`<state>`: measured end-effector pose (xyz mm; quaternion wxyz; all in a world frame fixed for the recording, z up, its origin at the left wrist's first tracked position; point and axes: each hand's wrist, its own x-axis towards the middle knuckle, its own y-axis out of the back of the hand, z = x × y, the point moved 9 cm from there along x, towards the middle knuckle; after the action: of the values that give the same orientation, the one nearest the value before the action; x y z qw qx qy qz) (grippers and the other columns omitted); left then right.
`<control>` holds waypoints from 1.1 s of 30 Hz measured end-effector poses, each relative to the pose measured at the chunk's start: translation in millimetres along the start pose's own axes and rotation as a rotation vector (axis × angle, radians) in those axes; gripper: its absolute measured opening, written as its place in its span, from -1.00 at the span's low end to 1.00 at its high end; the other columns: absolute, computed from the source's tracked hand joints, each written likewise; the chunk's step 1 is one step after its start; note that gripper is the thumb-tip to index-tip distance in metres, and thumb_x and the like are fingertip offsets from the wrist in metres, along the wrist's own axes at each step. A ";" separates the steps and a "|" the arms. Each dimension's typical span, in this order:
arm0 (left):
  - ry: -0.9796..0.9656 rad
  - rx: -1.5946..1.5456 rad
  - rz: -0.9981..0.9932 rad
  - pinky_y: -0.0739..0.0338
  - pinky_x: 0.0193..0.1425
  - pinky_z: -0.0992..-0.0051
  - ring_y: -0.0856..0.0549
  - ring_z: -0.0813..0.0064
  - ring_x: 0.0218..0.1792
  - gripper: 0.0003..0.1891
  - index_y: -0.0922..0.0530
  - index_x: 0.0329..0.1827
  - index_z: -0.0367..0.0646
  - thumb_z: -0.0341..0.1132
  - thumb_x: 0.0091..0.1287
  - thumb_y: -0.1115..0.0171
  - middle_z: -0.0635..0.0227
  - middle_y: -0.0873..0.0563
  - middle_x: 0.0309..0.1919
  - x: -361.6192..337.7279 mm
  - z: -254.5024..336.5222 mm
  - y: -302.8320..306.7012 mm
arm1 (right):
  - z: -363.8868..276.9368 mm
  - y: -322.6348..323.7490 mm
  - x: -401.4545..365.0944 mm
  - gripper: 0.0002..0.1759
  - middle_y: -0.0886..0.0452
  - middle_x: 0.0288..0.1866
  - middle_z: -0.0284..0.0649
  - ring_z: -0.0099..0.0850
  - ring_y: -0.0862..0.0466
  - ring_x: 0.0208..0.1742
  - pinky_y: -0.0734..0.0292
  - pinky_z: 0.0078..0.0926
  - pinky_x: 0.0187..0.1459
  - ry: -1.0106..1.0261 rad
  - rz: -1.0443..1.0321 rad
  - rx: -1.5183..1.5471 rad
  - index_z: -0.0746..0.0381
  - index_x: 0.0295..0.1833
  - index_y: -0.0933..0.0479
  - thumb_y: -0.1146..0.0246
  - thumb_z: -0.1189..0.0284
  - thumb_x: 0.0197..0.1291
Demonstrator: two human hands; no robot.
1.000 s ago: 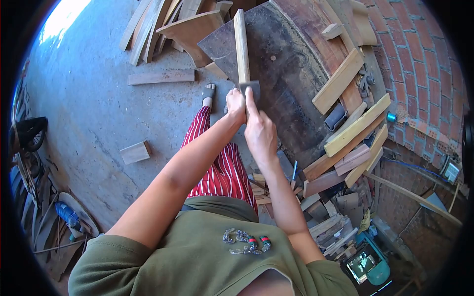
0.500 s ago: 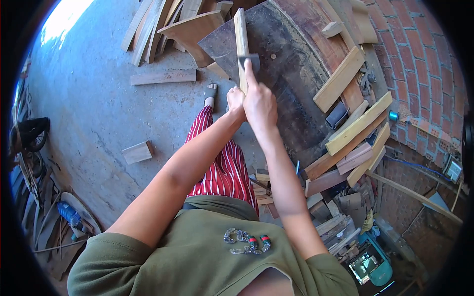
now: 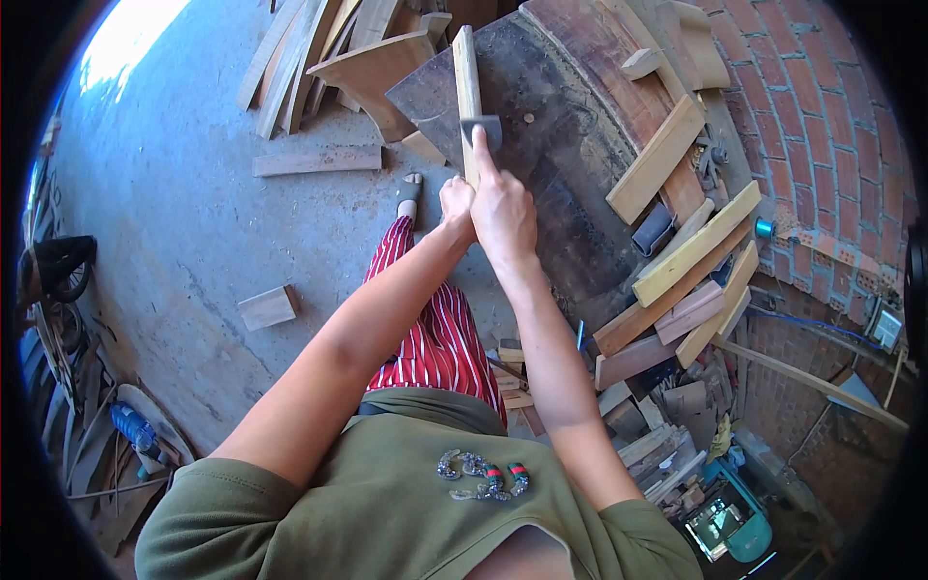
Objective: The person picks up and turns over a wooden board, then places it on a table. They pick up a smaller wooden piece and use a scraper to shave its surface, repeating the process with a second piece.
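A long narrow wood strip (image 3: 468, 72) lies along the left part of the dark worktable (image 3: 561, 184), pointing away from me. My left hand (image 3: 457, 201) is closed around its near end. Over the strip, my right hand (image 3: 505, 215) grips a dark, flat piece that looks like sandpaper (image 3: 491, 126), the index finger stretched out on top of it. This dark piece lies across the strip and overhangs its right side. My wrists are close together, and the right hand hides part of the strip.
Loose boards (image 3: 657, 159) and a dark cup-like object (image 3: 654, 230) lie on the table's right side. A stack of planks (image 3: 701, 242) stands near the brick wall (image 3: 793, 106). On the floor are a plank (image 3: 319, 160) and a short block (image 3: 268, 307). More boards (image 3: 290, 58) lean at the back left.
My right hand and the dark piece have slid a little toward me along the strip. The strip and both hands also sit slightly farther left in view.
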<state>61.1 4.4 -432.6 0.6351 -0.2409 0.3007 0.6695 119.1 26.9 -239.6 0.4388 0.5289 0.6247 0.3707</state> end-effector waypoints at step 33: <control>0.058 -0.010 -0.114 -0.57 -0.05 0.12 -0.70 0.06 -0.07 -0.60 -0.59 -0.06 -0.31 -0.19 0.51 0.17 -0.03 -0.69 -0.11 23.5 -29.8 -19.4 | -6.0 7.0 35.2 -0.24 -0.64 -0.41 0.04 0.01 -0.73 -0.33 -0.67 -0.03 -0.25 0.017 0.012 -0.024 -0.07 0.54 -0.18 -0.14 0.49 0.19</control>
<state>76.9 0.1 -472.0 0.6619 -0.2802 0.3014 0.6265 113.8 62.8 -236.6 0.4374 0.5243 0.6208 0.3852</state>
